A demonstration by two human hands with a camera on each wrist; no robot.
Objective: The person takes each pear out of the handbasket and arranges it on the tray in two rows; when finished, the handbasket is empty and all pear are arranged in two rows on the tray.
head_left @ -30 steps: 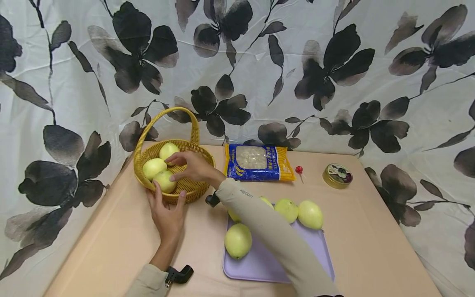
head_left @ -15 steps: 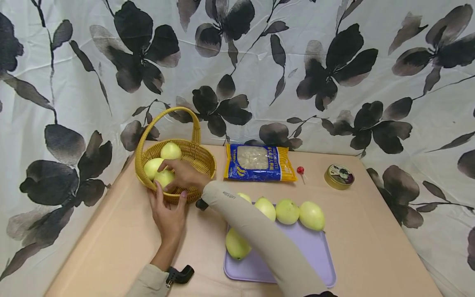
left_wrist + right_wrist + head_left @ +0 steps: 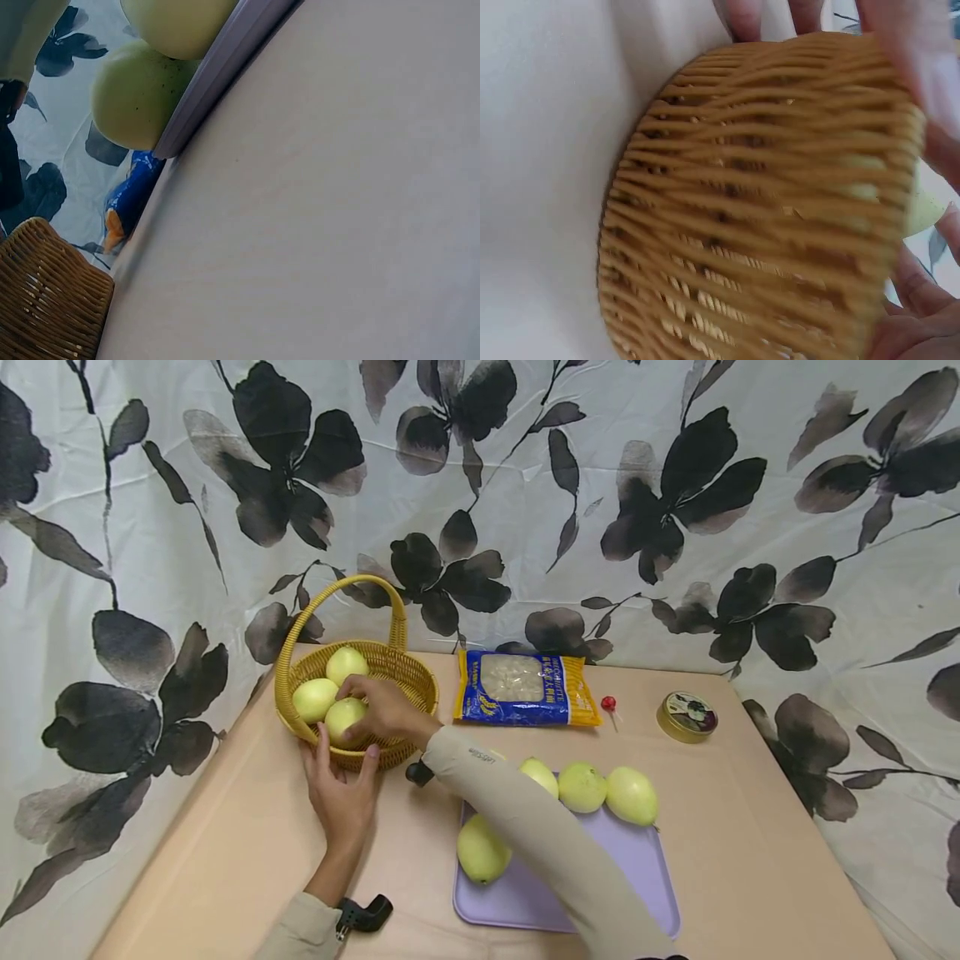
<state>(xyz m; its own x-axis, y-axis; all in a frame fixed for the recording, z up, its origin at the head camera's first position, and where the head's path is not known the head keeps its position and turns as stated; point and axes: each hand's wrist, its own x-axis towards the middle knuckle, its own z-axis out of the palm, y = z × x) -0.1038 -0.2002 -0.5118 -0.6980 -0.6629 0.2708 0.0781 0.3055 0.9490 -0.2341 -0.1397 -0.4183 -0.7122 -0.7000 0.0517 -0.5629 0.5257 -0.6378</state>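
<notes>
Against black-flowered cloth (image 3: 663, 485), on peach desk (image 3: 757, 835). With right hand (image 3: 386, 706), grasps nearest pale-green fruit (image 3: 345, 720) inside yellow wicker basket (image 3: 414, 687), fingers curled round it; close by, also in basket, two more fruits (image 3: 313, 700). With left hand (image 3: 342, 797), touches basket's near outer wall, fingers and thumb spread, without clenching. Right of basket: lilac tray (image 3: 637, 864) with further fruits (image 3: 582, 787), partly behind sleeve (image 3: 532, 822). Farther back: blue-yellow packet (image 3: 517, 689), red lollipop (image 3: 608, 702), round tin (image 3: 687, 717).
</notes>
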